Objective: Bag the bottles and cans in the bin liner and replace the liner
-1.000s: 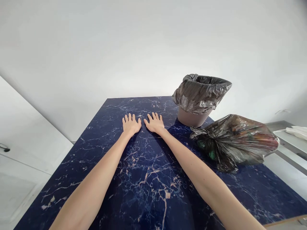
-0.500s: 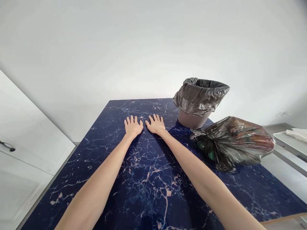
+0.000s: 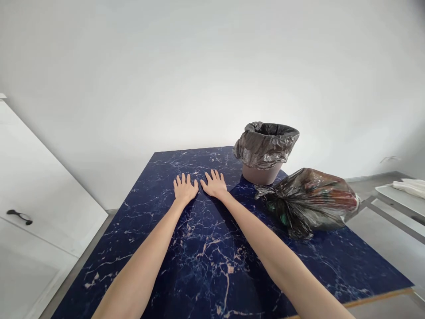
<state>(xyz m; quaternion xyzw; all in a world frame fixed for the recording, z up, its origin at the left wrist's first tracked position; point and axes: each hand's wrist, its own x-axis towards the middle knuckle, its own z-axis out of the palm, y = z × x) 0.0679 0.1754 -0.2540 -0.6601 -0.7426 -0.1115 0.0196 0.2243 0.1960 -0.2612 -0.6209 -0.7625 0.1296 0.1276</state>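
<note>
My left hand [image 3: 184, 188] and my right hand [image 3: 214, 184] lie flat, palms down, side by side on a dark blue marble-patterned table [image 3: 206, 248]. The fingers of both are spread and hold nothing. To the right of my right hand stands a small brown bin [image 3: 262, 173] lined with a grey-black plastic bag [image 3: 264, 144]. In front of it, on the table's right side, lies a tied, filled dark garbage bag [image 3: 308, 201], apart from both hands.
A white wall rises behind the table. A white cabinet door with a dark handle [image 3: 20, 215] stands at the left. At the far right is a light shelf or counter [image 3: 398, 195] with something white on it. The floor is grey.
Both hands stay flat on the table. The view has pulled back and tilted, so the table, bin and bag appear lower and smaller.
</note>
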